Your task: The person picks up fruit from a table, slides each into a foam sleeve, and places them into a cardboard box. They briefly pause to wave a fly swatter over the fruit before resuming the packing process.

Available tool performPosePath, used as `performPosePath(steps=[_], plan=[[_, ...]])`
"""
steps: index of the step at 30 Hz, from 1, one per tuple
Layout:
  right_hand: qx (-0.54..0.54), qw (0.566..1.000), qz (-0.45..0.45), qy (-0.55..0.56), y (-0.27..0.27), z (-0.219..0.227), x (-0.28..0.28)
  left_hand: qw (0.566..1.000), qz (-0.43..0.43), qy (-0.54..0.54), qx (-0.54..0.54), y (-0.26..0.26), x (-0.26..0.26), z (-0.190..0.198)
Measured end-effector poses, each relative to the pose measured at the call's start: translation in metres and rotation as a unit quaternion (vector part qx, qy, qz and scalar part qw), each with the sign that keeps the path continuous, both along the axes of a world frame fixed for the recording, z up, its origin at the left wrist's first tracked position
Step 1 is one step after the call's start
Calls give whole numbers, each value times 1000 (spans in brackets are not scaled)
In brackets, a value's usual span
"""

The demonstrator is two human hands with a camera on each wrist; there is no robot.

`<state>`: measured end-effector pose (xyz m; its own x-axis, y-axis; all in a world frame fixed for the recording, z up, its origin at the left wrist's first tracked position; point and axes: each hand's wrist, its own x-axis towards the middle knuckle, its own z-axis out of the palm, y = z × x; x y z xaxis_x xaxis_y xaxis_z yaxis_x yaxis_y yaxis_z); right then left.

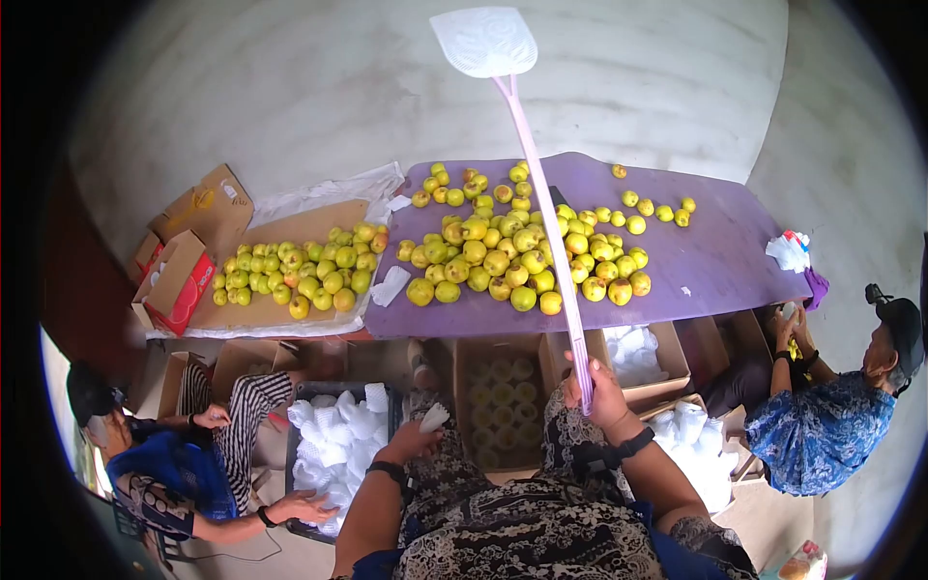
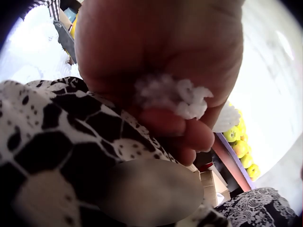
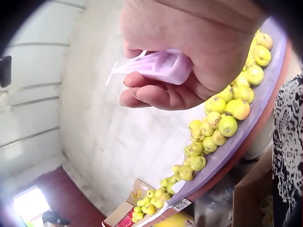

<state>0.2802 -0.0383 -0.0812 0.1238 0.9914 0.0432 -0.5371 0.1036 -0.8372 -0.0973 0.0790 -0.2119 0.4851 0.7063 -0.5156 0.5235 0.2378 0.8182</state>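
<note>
My right hand (image 1: 606, 394) grips the handle of a fly swatter (image 1: 541, 203), whose pale mesh head points up and away, over the table and against the wall. In the right wrist view, fingers curl round the lilac handle end (image 3: 173, 66). My left hand (image 1: 414, 443), low over my lap, holds a crumpled white foam net sleeve (image 1: 434, 418). The left wrist view shows that foam net (image 2: 177, 94) tucked between curled fingers and palm. Yellow-green apples (image 1: 503, 246) lie heaped on the purple tabletop (image 1: 715, 261) in front of me.
More apples (image 1: 309, 275) lie on cardboard at left, beside a red-sided box (image 1: 184, 280). A crate of foam nets (image 1: 333, 445) stands left of my legs; an open carton of fruit (image 1: 501, 401) is below the table. One person (image 1: 184, 464) sits left, another (image 1: 822, 416) right.
</note>
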Motion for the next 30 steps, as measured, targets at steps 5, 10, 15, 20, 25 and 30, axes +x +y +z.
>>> performPosePath(steps=[5, 10, 15, 20, 25, 30], plan=[[75, 997, -7, -7, 3, 8, 9, 999, 16, -27, -18, -1, -1, 6], [121, 988, -67, -63, 2, 35, 14, 999, 24, -27, -33, -2, 1, 10], [222, 934, -202, -197, 2, 97, 23, 998, 24, -47, -34, 1, -2, 5], [334, 757, -464, -317, 2, 184, 40, 996, 37, -61, -49, 2, -3, 4], [350, 656, -575, -342, 29, 222, 30, 996, 43, -70, -45, 1, 0, 18], [2, 628, -264, -732, 142, 45, 92, 996, 49, -64, -45, -3, -2, 15]])
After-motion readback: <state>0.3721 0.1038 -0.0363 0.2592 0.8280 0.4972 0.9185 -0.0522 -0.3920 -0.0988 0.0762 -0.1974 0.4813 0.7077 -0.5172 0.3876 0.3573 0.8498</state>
